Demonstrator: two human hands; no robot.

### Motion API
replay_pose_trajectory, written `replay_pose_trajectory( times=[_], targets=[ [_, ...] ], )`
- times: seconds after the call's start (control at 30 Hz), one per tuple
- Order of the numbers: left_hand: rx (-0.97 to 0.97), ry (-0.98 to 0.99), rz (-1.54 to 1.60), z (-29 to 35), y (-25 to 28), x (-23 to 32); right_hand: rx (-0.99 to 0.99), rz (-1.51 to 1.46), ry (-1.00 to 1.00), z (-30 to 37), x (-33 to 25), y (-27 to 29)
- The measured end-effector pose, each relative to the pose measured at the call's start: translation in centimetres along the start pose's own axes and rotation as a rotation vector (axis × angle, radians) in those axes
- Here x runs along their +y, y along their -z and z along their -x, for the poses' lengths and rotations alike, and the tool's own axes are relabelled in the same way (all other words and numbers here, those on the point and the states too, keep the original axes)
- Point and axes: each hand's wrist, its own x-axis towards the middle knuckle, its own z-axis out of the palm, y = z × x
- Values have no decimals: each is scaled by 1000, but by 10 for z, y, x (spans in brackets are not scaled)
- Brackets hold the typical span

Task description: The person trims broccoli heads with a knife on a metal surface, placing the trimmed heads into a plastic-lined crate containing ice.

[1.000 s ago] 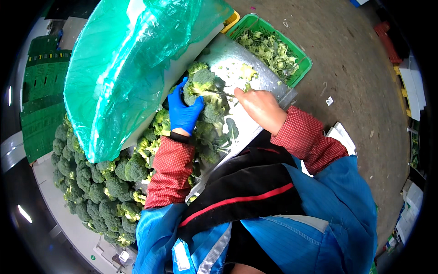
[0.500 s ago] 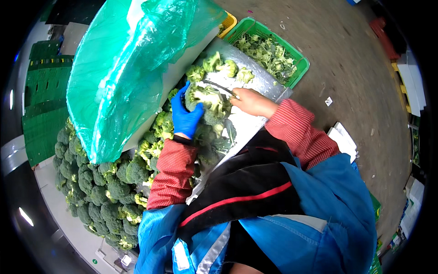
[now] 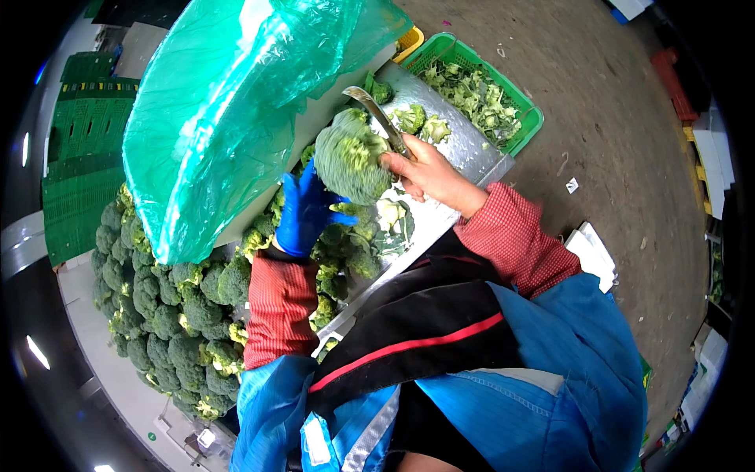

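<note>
My bare right hand [image 3: 432,177] grips a curved knife [image 3: 379,116], its blade slanting up and left. A large broccoli head [image 3: 350,157] is at that hand's thumb and fingers, stem side toward the hand, apparently held along with the knife. Just left of it, my blue-gloved left hand [image 3: 303,211] is open with fingers spread, near the head's lower edge. Below, more broccoli and a leafy piece [image 3: 395,220] lie on the metal worktop [image 3: 472,157]. Small trimmed broccoli pieces [image 3: 421,122] rest beyond the knife.
A green crate [image 3: 537,118] of leaf and stem trimmings stands beyond the worktop, beside a yellow crate [image 3: 410,41]. Green plastic sheeting [image 3: 228,118] rises at the far left over a big broccoli pile [image 3: 177,315]. Stacked green crates [image 3: 86,189] stand farther left.
The broccoli head has come up and turned crown outward, now at my right hand. My left hand has moved off it, down and left, fingers spreading. The knife blade now points up.
</note>
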Motion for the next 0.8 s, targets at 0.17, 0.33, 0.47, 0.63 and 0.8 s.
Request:
replay_pose_trajectory(
  times=[0.17, 0.33, 0.47, 0.63, 0.8],
  targets=[
    [280, -502, -593, -19, -27, -29, 114, -140, -55, 8, 23, -17],
    [389, -684, -803, -36, -14, -47, 105, -183, -150, 12, 25, -20],
    [455, -534, -700, -31, -22, -49, 71, -287, -287, 19, 15, -18],
    [450, -404, -202, -29, -10, -51, 70, -304, -271, 26, 20, 4],
    [536, -440, -395, -26, 12, -46, 223, 872, 222, 47, 14, 17]
  ],
)
